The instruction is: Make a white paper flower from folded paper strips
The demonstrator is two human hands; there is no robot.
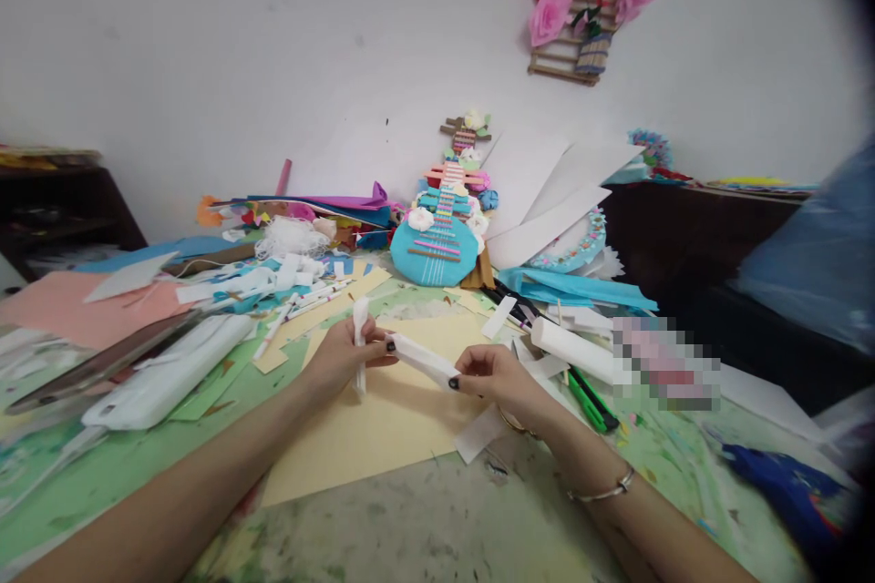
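My left hand (345,353) is closed around an upright, thin white paper piece (360,328), bunched at its top. A white paper strip (422,359) stretches between both hands, its left end under my left thumb. With thumb and fingers, my right hand (493,375) pinches the strip's right end. Whether the strip joins the upright piece I cannot tell. Beneath both hands lies a cream paper sheet (342,451). A small white paper piece (479,434) rests under my right wrist.
A blue paper lute (434,255) leans on the wall. To the right are a white paper roll (581,352), a green cutter (591,401) and a blue glue gun (786,492). A white power strip (170,373) and paper scraps (273,278) lie left.
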